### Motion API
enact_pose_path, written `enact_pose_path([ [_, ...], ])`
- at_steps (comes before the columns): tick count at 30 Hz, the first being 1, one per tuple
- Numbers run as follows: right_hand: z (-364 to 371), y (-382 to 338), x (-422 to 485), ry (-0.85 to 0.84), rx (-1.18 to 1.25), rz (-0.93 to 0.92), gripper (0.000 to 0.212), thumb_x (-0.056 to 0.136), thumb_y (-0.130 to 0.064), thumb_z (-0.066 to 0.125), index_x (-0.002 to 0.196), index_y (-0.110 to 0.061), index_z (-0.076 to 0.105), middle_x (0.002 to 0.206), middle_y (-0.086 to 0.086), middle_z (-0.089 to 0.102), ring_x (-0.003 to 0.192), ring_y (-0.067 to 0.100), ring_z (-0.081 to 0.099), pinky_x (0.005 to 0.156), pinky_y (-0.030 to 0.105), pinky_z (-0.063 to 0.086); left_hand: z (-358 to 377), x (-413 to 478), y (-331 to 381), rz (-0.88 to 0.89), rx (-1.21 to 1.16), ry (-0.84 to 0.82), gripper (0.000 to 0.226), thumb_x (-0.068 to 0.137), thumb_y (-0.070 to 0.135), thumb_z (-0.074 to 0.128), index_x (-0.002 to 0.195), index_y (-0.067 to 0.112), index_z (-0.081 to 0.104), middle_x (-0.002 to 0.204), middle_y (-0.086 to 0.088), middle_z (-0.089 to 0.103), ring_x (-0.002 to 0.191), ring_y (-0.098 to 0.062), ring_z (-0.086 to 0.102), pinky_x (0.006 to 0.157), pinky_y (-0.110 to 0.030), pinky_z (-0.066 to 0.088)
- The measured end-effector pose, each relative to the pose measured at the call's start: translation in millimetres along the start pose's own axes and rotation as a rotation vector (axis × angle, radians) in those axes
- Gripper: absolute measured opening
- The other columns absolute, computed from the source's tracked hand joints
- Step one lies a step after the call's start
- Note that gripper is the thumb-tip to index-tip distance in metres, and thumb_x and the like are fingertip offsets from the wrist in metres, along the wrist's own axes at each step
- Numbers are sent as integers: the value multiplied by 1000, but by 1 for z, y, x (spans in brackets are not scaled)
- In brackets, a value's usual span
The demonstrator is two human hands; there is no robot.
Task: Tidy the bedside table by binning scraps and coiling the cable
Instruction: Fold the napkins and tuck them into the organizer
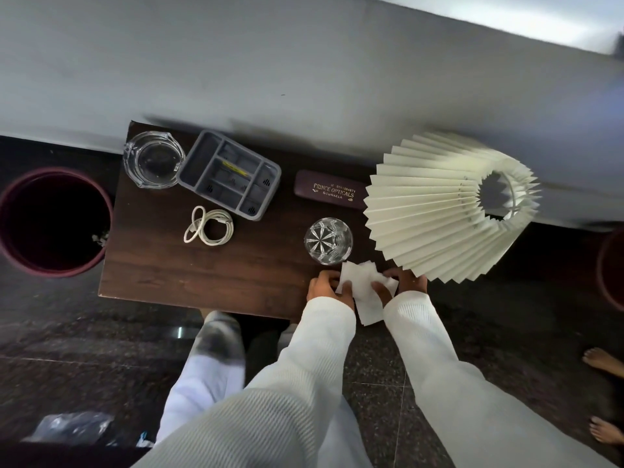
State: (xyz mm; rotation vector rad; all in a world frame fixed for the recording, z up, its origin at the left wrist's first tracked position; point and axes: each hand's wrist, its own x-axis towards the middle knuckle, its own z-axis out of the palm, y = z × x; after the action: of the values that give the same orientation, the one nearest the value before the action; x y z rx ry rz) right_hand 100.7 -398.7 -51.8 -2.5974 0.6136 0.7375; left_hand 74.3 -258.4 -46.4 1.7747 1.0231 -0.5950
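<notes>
A white tissue (pixel 366 300) hangs over the front right edge of the dark wooden bedside table (pixel 202 265). My left hand (pixel 326 287) grips its left side and my right hand (pixel 403 285) grips its right side, both with fingers curled. A white cable (pixel 208 226) lies coiled on the table left of centre, apart from both hands. A dark red bin (pixel 54 221) stands on the floor left of the table, with a pale scrap inside near its right rim.
On the table stand a glass ashtray (pixel 153 159), a grey divided tray (pixel 229 174), a brown spectacle case (pixel 329 193), a cut-glass tumbler (pixel 328 240) just behind my hands, and a pleated white lampshade (pixel 445 207). A person's bare feet (pixel 604 363) show at far right.
</notes>
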Motion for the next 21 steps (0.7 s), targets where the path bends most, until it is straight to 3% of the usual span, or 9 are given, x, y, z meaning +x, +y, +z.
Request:
enact_pose_path([
  [2, 1, 6, -4, 30, 52, -25, 28, 75, -37, 80, 92, -19, 68, 121, 9, 47, 96, 26, 59, 77, 33, 51, -1, -2, 0, -5, -27, 7, 13, 86, 30, 70, 87, 33, 57, 95, 8, 58, 76, -13, 63, 65, -18, 45],
  [4, 0, 10, -9, 21, 62, -40, 21, 76, -36, 79, 83, -22, 65, 123, 5, 48, 92, 19, 59, 74, 25, 44, -1, -6, -1, 44, -58, 12, 14, 86, 30, 70, 84, 35, 57, 91, 11, 55, 67, -3, 56, 58, -11, 40],
  [7, -4, 11, -21, 21, 158, 39, 28, 79, -30, 78, 72, -35, 52, 117, -2, 57, 86, 14, 60, 69, 20, 44, 1, -13, -2, 75, -113, 4, 16, 85, 29, 71, 82, 38, 58, 92, 14, 54, 68, 0, 56, 60, -8, 40],
  [10, -10, 11, -47, 122, 283, -7, 27, 82, -23, 76, 78, -34, 51, 95, -7, 61, 78, 14, 62, 60, 9, 38, 1, -20, -4, -6, -275, -41, 21, 84, 28, 73, 76, 41, 59, 89, 12, 64, 72, -4, 63, 66, -15, 50],
  [12, -18, 8, -72, 108, 349, 11, 20, 85, -31, 70, 81, -32, 51, 80, -10, 61, 75, 15, 65, 57, 11, 39, -6, -28, -6, -9, -360, -73, 21, 84, 24, 74, 76, 38, 61, 81, 11, 68, 74, -9, 66, 70, -23, 55],
  [15, -33, -3, -114, 102, 387, -73, 18, 83, -46, 61, 90, -31, 55, 79, -10, 63, 73, 14, 65, 57, 15, 41, -31, -46, -8, 32, -478, -73, 25, 85, 7, 73, 81, 30, 63, 78, 11, 68, 74, -8, 64, 67, -17, 52],
  [18, -48, -29, -148, 114, 450, -225, 24, 78, -38, 65, 99, -28, 59, 89, -3, 68, 76, 17, 66, 62, 17, 46, -72, -66, -2, 88, -624, -13, 16, 81, 4, 71, 85, 18, 65, 71, 9, 73, 69, -2, 66, 63, -12, 50],
  [21, -65, -71, -168, 114, 484, -388, 25, 81, -32, 74, 99, -34, 57, 91, -6, 66, 77, 11, 66, 60, 17, 52, -113, -75, 16, 136, -751, 104, 20, 84, -6, 69, 89, 12, 64, 71, 6, 74, 68, -4, 65, 64, -19, 52],
])
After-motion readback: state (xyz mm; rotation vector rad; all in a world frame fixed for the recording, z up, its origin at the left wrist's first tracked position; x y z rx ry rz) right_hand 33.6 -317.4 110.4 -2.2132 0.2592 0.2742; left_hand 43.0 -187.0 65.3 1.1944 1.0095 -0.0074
